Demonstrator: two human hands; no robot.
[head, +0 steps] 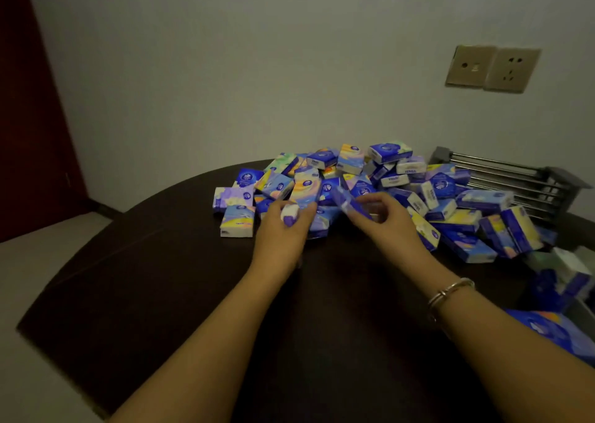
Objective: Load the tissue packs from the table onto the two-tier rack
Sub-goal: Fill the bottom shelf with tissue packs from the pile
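Each hand takes 1 pack from the pile (pixel 370 191) on the desk (pixel 161 261): left hand (pixel 285 229) fingers curl round a pack (pixel 289 215), right hand (pixel 383 220) pinches a blue pack (pixel 349 202), likely to carry both to the rack (pixel 521 181) behind.

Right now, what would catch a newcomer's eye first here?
The big heap of colourful tissue packs at the far side of the dark round table. In front of it, the left hand and the right hand each hold a pack. A metal rack stands behind the heap, far right.
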